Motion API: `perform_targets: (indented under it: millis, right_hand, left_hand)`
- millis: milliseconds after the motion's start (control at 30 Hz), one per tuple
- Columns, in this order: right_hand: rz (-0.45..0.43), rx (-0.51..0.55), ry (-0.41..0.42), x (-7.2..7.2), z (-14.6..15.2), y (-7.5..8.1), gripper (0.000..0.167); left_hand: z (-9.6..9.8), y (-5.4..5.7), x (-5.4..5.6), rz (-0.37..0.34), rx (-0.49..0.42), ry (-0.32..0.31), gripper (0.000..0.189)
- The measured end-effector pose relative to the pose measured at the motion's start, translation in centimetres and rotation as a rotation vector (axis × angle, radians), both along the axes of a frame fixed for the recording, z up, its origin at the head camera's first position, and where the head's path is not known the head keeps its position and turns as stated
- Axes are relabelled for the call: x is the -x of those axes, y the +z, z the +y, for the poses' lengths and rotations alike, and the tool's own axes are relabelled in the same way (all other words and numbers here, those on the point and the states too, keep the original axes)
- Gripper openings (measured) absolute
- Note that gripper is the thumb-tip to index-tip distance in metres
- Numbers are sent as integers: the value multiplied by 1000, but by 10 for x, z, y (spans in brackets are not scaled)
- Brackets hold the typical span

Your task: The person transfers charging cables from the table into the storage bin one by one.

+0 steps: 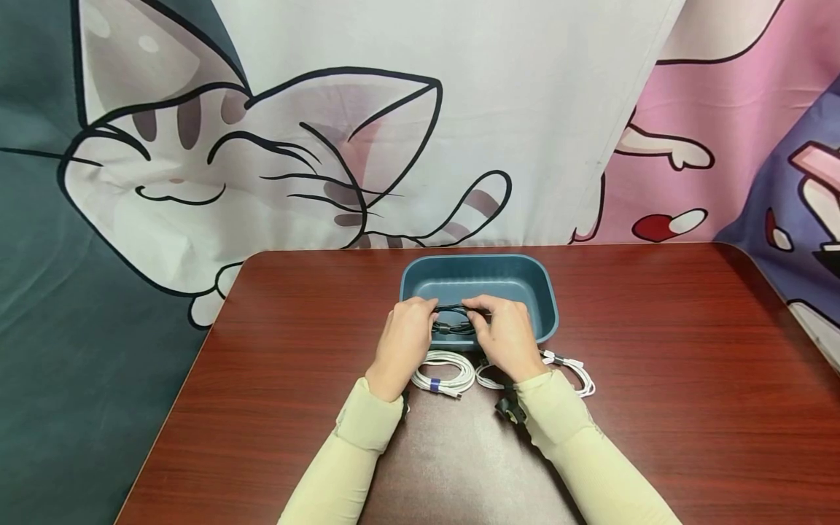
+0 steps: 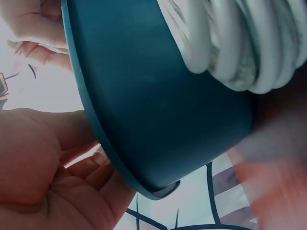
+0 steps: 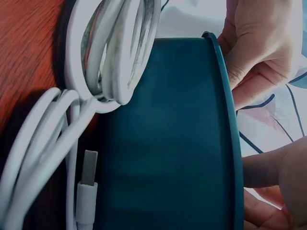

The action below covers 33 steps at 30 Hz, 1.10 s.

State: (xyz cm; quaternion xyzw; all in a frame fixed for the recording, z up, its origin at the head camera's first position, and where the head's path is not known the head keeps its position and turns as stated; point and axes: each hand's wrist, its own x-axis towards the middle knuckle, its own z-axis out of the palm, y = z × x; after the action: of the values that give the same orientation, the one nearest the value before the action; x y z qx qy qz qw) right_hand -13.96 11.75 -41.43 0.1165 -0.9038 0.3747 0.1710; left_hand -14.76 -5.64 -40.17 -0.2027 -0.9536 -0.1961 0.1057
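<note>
A bundle of thin black cable (image 1: 453,328) sits between my two hands, within the near part of a blue-green plastic basin (image 1: 475,264). My left hand (image 1: 405,334) pinches the bundle's left end, and on the opposite end my right hand (image 1: 507,332) grips it between thumb and fingers. Both wrist views look at the basin's outer wall (image 2: 158,100), whose rim hides the black cable. Just in front of the basin lies a coiled white cable (image 1: 467,375) with a blue tie. More white cable (image 1: 582,375) lies to its right, partly covered by my right wrist.
The basin stands near the back of a reddish-brown wooden table (image 1: 656,350). A pale USB plug (image 3: 87,201) points along the basin's wall in the right wrist view. Behind the table hangs a curtain (image 1: 525,109) with cartoon cats.
</note>
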Motion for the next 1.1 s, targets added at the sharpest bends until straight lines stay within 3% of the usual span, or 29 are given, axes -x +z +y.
perform_targets:
  millis: [767, 1100]
  right_hand:
    - [-43, -99, 57, 4, 1, -6, 18]
    - [-64, -160, 76, 6, 1, -8, 22]
  left_hand:
    - [3, -4, 4, -34, 127, 3, 4]
    - [5, -3, 7, -50, 169, -5, 19]
